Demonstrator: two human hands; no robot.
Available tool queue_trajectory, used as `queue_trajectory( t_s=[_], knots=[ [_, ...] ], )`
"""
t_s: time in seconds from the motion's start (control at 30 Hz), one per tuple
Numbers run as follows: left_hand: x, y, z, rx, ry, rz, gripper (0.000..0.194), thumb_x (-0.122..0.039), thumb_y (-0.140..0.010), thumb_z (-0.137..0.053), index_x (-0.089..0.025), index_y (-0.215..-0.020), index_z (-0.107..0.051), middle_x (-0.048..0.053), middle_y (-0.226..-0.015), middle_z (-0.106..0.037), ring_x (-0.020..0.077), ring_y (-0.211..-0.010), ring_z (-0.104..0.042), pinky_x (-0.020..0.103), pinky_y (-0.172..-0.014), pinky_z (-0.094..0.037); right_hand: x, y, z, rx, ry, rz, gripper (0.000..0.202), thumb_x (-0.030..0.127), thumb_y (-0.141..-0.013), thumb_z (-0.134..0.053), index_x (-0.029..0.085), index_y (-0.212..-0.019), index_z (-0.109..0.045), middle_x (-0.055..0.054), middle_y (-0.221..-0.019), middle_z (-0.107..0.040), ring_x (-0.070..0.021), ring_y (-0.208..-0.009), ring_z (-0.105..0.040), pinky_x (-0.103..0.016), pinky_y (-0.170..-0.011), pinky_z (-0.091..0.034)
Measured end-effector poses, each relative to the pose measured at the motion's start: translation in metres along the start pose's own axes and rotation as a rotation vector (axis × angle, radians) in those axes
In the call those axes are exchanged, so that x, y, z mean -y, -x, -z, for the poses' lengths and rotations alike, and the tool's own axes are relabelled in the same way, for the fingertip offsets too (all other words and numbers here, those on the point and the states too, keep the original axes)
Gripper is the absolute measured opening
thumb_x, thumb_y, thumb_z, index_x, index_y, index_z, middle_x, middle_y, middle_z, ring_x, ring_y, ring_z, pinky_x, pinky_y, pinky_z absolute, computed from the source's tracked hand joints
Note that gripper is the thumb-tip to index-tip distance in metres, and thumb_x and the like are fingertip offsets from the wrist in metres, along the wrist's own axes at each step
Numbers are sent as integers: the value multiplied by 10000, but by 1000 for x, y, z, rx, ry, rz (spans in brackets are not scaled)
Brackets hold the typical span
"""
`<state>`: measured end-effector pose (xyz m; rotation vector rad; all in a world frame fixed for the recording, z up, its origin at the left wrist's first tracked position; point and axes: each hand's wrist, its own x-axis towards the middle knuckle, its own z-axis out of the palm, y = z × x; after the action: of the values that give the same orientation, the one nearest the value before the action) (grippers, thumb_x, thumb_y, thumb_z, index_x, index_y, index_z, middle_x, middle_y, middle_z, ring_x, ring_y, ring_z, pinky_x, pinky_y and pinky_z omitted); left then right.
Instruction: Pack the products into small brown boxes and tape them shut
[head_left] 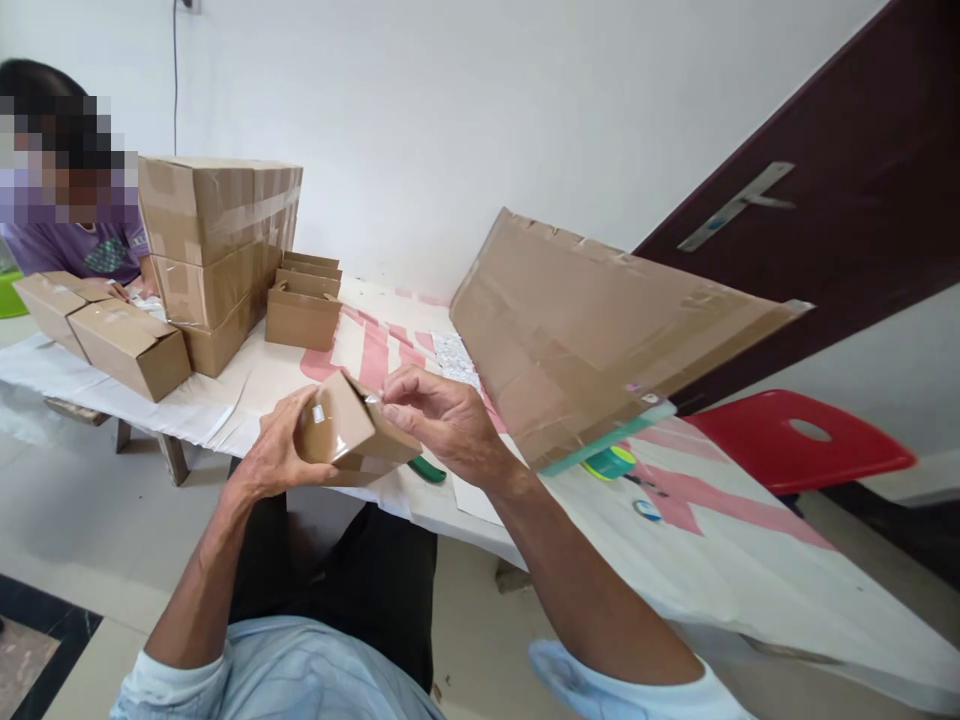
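Note:
A small brown cardboard box is held tilted above the near table edge, close to my body. My left hand wraps round its left side, thumb along the bottom and fingers over the top. Clear tape shines on the box, and a small white label shows on its face. At the box's upper right edge, my right hand has its thumb and forefinger pinched together. Whatever lies between those fingertips is too small to make out. Partly behind the box, a dark green object rests on the table edge.
Taped boxes are stacked at the left, with two single boxes before them and open cartons beside. A big cardboard sheet leans across the right side. Nearby are a tape roll, a red stool and a seated person.

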<state>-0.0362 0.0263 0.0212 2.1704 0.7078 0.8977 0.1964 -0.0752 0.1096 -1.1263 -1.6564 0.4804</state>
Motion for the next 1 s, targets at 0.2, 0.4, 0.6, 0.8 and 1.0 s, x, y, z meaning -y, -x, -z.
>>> queue_trajectory(
  t_s=[0.2,0.4,0.6,0.8,1.0],
  knots=[
    [56,-1,25,53,65,86,1007,-257,-674,-738,-183,-1625,-417,167,-1645,-526,400,-1538,-491,584,-1250,-442,-5,7,4,21,-185,-1,271,486,-917,-811,240,-866,-709,-22,-897,-664,-189,-880,-619,-364,-838,-538],
    [23,1,22,-292,-17,63,708,-321,-722,-774,-213,-1410,-646,138,-1525,-614,351,-1411,-586,481,-1075,-565,-5,21,2,61,-186,60,214,449,-974,-775,253,-911,-714,-35,-951,-672,-194,-922,-635,-375,-869,-540],
    [-54,6,-6,-124,642,220,452,-585,-826,-826,-150,-947,-805,57,-820,-739,170,-731,-664,270,-656,-519,8,32,-3,110,-74,183,86,335,-998,-758,252,-981,-740,-54,-1021,-690,-201,-982,-682,-386,-921,-570],
    [-68,7,-20,112,946,266,488,-612,-750,-911,-138,-800,-803,48,-686,-732,127,-620,-625,246,-636,-481,22,36,-5,118,83,321,37,220,-1009,-723,250,-996,-740,-51,-1014,-686,-180,-945,-698,-342,-862,-600],
    [-73,5,-20,83,962,288,372,-471,-706,-957,-144,-717,-779,38,-658,-725,121,-601,-629,246,-648,-503,19,36,-4,118,119,331,38,211,-1005,-722,240,-982,-732,-55,-1012,-691,-175,-927,-701,-335,-845,-602]
  ],
)
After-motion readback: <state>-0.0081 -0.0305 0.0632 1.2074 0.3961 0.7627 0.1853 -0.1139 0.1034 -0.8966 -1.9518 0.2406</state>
